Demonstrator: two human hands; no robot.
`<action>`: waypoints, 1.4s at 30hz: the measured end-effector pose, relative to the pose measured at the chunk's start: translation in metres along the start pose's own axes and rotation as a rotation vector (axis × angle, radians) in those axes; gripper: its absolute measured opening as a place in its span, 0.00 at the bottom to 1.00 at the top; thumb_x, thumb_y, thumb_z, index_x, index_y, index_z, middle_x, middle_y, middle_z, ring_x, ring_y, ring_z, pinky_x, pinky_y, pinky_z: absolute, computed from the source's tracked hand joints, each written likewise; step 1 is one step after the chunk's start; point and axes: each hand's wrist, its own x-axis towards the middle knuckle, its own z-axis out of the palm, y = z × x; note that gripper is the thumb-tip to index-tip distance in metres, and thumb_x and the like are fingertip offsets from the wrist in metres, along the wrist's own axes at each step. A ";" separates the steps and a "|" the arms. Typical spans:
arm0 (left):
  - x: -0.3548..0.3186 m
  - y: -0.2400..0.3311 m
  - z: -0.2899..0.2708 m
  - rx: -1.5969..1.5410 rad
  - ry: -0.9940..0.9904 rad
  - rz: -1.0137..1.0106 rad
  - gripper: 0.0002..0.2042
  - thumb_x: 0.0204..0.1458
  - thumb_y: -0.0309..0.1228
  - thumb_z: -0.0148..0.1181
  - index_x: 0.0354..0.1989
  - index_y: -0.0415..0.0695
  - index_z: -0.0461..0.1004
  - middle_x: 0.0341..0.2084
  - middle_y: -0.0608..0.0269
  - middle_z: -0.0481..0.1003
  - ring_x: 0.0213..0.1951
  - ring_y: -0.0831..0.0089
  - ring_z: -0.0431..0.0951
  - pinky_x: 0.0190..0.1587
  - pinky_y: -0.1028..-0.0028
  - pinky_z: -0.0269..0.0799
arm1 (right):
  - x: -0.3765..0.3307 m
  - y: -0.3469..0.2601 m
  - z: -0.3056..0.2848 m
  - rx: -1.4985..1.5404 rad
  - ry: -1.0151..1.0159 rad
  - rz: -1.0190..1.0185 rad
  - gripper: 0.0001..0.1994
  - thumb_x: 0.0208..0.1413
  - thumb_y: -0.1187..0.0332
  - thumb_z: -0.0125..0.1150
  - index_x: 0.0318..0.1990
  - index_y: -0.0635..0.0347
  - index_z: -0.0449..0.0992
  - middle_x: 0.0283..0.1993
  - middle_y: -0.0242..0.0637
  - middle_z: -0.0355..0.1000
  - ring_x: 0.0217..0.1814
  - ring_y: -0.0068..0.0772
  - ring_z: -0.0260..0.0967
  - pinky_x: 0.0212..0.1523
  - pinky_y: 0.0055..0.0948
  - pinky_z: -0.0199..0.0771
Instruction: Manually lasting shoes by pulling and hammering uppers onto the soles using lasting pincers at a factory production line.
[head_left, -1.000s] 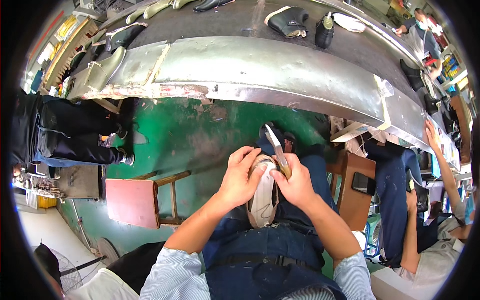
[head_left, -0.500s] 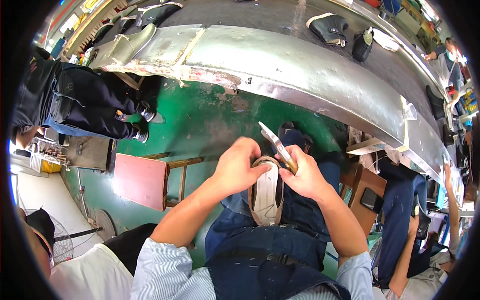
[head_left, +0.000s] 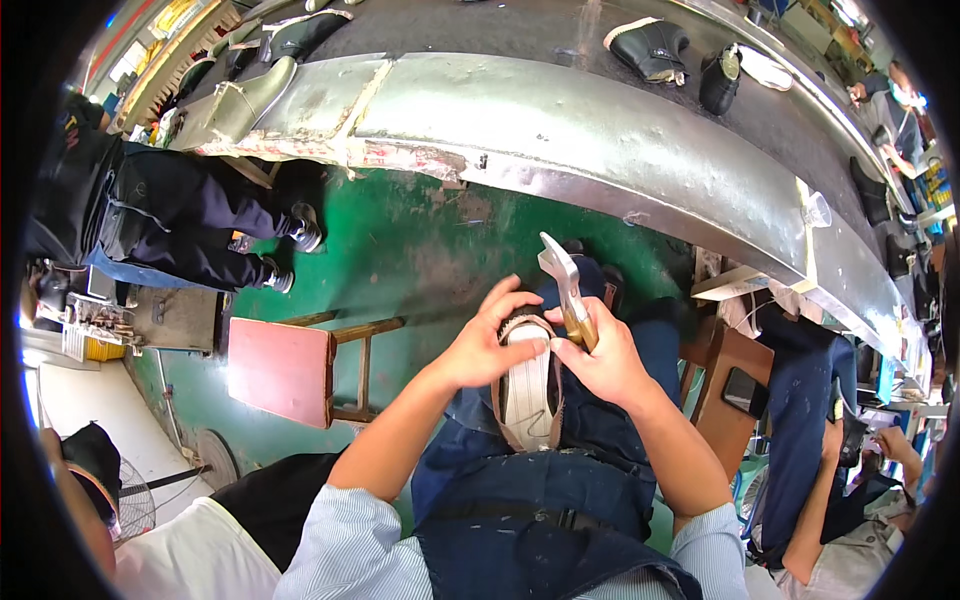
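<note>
The metal pincers [head_left: 566, 290] are gripped by the right hand [head_left: 600, 362], now raised higher than a second ago. The upturned shoe [head_left: 528, 390], kept on the lap, is clasped at its toe by the left hand [head_left: 480, 345]; lasting appears under way. Beyond, dark shoes [head_left: 655, 48] ride the conveyor [head_left: 600, 150]; yellow packages [head_left: 185, 15] are stacked far left.

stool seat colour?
Red, on a wooden frame; the stool shows best in the head view.
</note>
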 end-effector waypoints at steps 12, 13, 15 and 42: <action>-0.012 0.011 0.015 -0.108 -0.148 0.234 0.34 0.59 0.31 0.55 0.70 0.44 0.44 0.69 0.52 0.45 0.71 0.61 0.44 0.70 0.62 0.40 | -0.105 -0.040 -0.045 0.088 -0.462 0.389 0.17 0.63 0.64 0.55 0.55 0.63 0.70 0.39 0.38 0.76 0.38 0.27 0.73 0.44 0.28 0.72; -0.012 0.010 0.016 -0.105 -0.154 0.234 0.33 0.59 0.32 0.54 0.69 0.43 0.45 0.69 0.51 0.45 0.71 0.59 0.43 0.70 0.61 0.40 | -0.102 -0.039 -0.045 0.138 -0.463 0.446 0.15 0.62 0.65 0.55 0.53 0.62 0.71 0.38 0.39 0.74 0.37 0.31 0.72 0.43 0.29 0.71; -0.010 0.009 0.015 -0.101 -0.160 0.236 0.32 0.59 0.33 0.53 0.69 0.43 0.46 0.69 0.50 0.45 0.72 0.58 0.42 0.70 0.61 0.39 | -0.097 -0.039 -0.046 0.263 -0.443 0.489 0.14 0.63 0.65 0.54 0.52 0.62 0.72 0.38 0.37 0.74 0.37 0.28 0.71 0.42 0.28 0.71; 0.003 -0.001 0.035 -0.077 0.008 0.163 0.25 0.51 0.24 0.63 0.60 0.39 0.66 0.60 0.50 0.65 0.65 0.58 0.62 0.67 0.64 0.54 | -0.110 -0.014 -0.028 -0.419 -0.149 0.223 0.10 0.58 0.71 0.56 0.45 0.64 0.69 0.37 0.51 0.72 0.38 0.58 0.73 0.39 0.44 0.74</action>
